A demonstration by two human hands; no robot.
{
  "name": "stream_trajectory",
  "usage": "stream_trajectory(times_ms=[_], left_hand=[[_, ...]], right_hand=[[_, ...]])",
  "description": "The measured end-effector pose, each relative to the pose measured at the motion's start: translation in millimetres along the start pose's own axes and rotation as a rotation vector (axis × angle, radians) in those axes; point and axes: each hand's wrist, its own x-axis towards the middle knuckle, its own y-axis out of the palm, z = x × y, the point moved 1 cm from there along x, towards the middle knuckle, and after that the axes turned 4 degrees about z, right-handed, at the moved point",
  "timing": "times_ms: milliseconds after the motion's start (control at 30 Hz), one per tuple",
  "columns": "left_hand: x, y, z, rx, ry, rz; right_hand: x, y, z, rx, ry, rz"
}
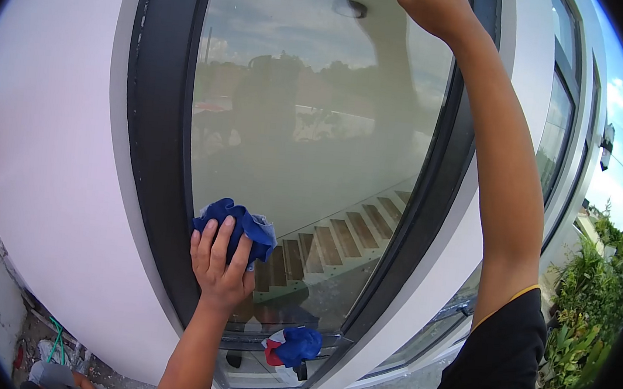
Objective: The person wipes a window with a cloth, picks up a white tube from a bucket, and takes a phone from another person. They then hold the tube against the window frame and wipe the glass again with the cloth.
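My left hand (223, 264) presses a crumpled blue cloth (243, 227) against the lower left of the window glass (308, 142), beside the dark frame. Its fingers lie bent over the cloth. High at the upper right of the pane is my right hand (428, 3), arm raised. The top edge of the view cuts off its fingers, so what they touch or hold is hidden. A second bundle of cloth, blue with red and white parts (297, 346), rests at the bottom of the window near the lower rail.
The dark window frame (156, 129) is set in a white wall (53, 98). Stairs (337, 237) show through the glass. More windows (554, 134) and green plants (588, 322) stand to the right. Green cord (56, 341) and debris lie on the ground at lower left.
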Motion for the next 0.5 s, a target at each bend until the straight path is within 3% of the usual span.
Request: stream_trajectory(times_ms=[167,267,367,467,500], left_hand=[[-1.1,1.5,0.0,0.004,0.005,-0.004],[-1.1,2.2,-0.7,0.008,-0.002,-0.01],[-2.9,1.9,-0.6,0.007,0.002,0.001],[-2.5,0.8,-0.1,0.011,0.004,-0.004],[-1.8,1.5,-0.2,0.014,0.004,-0.009]], right_hand=[[6.1,6.0,-11.1,-0.03,0.035,-0.016],[-0.2,11.6,-0.4,-0.074,-0.142,-0.019],[5.8,13.0,-14.8,-0.061,-0.03,-0.032],[1.0,21.8,-9.0,-0.123,-0.177,-0.031],[3.5,18.1,-9.2,-0.089,-0.131,-0.021]])
